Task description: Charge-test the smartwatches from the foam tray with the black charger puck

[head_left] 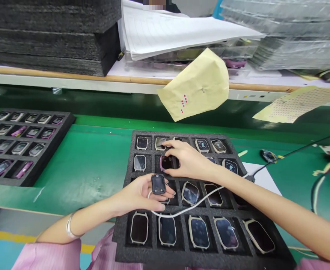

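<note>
A black foam tray (178, 210) lies before me, with smart watches in its compartments. Above its left middle my left hand (146, 193), palm up, has its fingers closed around a small black square device (158, 184) with dots along its lower edge. A white cable (181, 213) loops from this hand to the right across the tray; whether it joins the device I cannot tell. In the second row my right hand (186, 159) grips a purple-framed smart watch (166, 163) at its compartment, fingers curled at its right side. That hand partly covers neighbouring watches.
A second foam tray of watches (21, 150) sits at the left on the green bench (88, 161). Black foam blocks (49, 37), papers (165, 33) and clear plastic trays (294, 33) fill the shelf. A yellow sheet (198, 86) hangs from its edge. Cables (291, 150) lie right.
</note>
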The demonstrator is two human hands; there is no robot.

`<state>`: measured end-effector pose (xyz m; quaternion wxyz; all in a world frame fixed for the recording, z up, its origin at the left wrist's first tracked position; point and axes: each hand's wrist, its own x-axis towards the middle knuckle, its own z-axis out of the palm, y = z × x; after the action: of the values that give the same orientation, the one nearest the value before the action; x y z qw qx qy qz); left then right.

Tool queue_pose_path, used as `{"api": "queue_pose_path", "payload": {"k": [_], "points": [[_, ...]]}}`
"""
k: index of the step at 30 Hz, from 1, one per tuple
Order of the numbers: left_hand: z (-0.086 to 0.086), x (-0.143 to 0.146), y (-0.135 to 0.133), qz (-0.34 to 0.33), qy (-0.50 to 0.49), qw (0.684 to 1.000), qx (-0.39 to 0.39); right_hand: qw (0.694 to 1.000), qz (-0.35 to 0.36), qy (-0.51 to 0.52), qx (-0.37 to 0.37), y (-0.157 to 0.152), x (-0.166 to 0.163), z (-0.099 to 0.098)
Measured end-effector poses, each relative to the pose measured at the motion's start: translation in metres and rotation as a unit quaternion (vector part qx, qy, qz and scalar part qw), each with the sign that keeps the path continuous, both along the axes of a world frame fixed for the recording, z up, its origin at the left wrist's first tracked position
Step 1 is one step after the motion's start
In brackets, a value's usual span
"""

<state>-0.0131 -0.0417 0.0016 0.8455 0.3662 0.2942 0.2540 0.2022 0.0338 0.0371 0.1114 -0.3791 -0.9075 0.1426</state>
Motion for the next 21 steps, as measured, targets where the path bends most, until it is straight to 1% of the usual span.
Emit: {"api": "queue_pose_path", "payload": {"k": [3, 5, 7, 8, 10, 13, 15, 18, 21], "points": [[-0.004, 0.001, 0.001, 0.0, -0.022, 1.0, -0.012, 0.99, -0.019, 0.123, -0.061, -0.014, 0.006, 0.012], [-0.006, 0.001, 0.001, 0.006, -0.047, 0.999, -0.013, 0.986, 0.006, 0.149, -0.071, -0.029, 0.002, 0.015], [-0.005, 0.002, 0.001, 0.013, -0.062, 0.998, -0.004, 0.99, 0.027, 0.134, -0.039, -0.044, -0.006, 0.012], [-0.003, 0.002, 0.0, 0.017, -0.055, 0.998, 0.005, 0.991, 0.038, 0.126, -0.021, -0.05, -0.011, 0.009], [0.0, 0.002, -0.002, 0.031, -0.013, 0.999, 0.025, 0.992, 0.056, 0.115, 0.001, -0.057, -0.019, 0.002], [0.003, 0.003, -0.005, 0.069, 0.06, 0.994, 0.055, 0.992, 0.074, 0.096, 0.021, -0.061, -0.024, -0.004], [0.003, 0.005, -0.007, 0.093, 0.077, 0.99, 0.077, 0.991, 0.078, 0.089, 0.062, -0.064, -0.023, -0.006], [0.002, 0.008, -0.009, 0.1, 0.087, 0.986, 0.105, 0.984, 0.08, 0.108, 0.12, -0.069, -0.021, -0.011], [0.002, 0.009, -0.01, 0.096, 0.09, 0.985, 0.11, 0.978, 0.073, 0.134, 0.14, -0.071, -0.022, -0.016]]}}
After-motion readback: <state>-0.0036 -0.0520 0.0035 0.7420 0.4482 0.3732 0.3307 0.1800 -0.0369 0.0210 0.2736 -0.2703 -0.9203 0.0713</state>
